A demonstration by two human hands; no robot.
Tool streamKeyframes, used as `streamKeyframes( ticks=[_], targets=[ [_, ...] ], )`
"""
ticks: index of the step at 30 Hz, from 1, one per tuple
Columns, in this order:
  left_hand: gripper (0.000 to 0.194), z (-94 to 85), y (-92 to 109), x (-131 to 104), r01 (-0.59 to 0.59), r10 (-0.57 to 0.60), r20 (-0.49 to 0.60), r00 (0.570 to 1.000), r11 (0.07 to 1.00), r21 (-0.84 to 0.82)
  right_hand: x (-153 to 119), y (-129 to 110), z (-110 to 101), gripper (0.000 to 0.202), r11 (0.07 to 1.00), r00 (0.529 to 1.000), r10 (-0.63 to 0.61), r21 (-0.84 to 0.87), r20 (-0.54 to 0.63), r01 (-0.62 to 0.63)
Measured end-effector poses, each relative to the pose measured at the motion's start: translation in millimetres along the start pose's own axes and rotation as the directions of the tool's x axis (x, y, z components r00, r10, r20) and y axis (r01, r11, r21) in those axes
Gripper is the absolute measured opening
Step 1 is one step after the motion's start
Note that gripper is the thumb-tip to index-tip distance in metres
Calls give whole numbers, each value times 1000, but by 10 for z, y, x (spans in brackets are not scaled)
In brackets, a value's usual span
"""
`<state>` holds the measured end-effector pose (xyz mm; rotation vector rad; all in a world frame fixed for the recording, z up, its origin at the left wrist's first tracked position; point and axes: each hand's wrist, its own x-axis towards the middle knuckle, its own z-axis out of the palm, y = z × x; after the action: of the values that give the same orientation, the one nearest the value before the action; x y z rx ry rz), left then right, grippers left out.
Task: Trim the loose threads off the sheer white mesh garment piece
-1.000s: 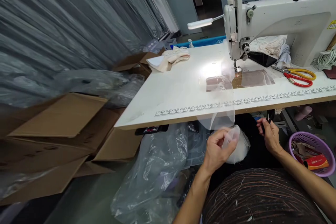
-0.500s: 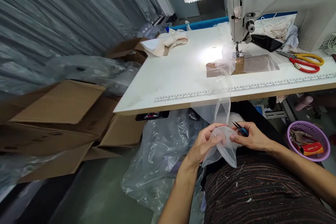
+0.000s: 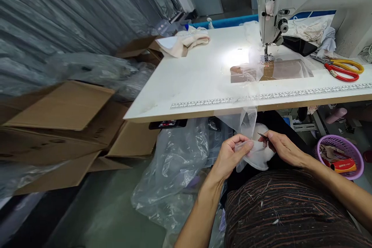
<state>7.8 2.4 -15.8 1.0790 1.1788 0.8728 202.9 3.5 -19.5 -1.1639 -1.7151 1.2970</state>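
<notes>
Compared with half a second ago, both hands sit a little more to the right and nearer to the table edge, and the thread snips now show only their dark tips, while before their blue handle was also visible. The sheer fabric (image 3: pixel 252 151) is now stretched flatter between the hands.

The left hand (image 3: pixel 232 155) pinches the left side of the fabric, thumb against curled fingers, firmly closed on it. The right hand (image 3: pixel 283 148) is closed around the thread snips (image 3: pixel 263 136), and its fingers also touch the right side of the fabric. The snips point to the left and slightly up, toward the left hand, with their long axis almost level.

The fabric is in front of the person's lap, below the edge of the white table (image 3: pixel 203 81). One strip of it rises up, over the table edge, to the needle of the sewing machine (image 3: pixel 305 4). So its long axis runs away from the person.

Red and yellow scissors (image 3: pixel 343 70) lie on the table at the right.
</notes>
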Motion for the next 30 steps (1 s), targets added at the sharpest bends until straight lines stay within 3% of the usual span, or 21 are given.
streamKeyframes(
  ticks=[4,9,15,23,27,30],
  targets=[
    [37,-16,-3,-4,-3,4,-10,1000,998,57,70,40,5,66,998,999,-7,-66,52,10],
    [33,-6,41,-4,-5,5,1,1000,997,82,141,-5,39,60,990,992,-39,-131,124,55],
    [28,2,88,-5,-41,42,-2,999,994,99,204,-11,88,56,986,993,-70,-147,98,84],
    [31,23,132,-11,49,-49,-17,999,998,43,142,-29,95,57,962,989,-93,-247,112,119],
    [30,33,130,-3,68,-68,-32,997,998,2,166,10,110,59,969,997,-31,-241,71,48],
    [32,29,110,16,139,-142,-9,990,981,-137,192,75,95,67,997,996,69,-47,63,-66]
  ],
)
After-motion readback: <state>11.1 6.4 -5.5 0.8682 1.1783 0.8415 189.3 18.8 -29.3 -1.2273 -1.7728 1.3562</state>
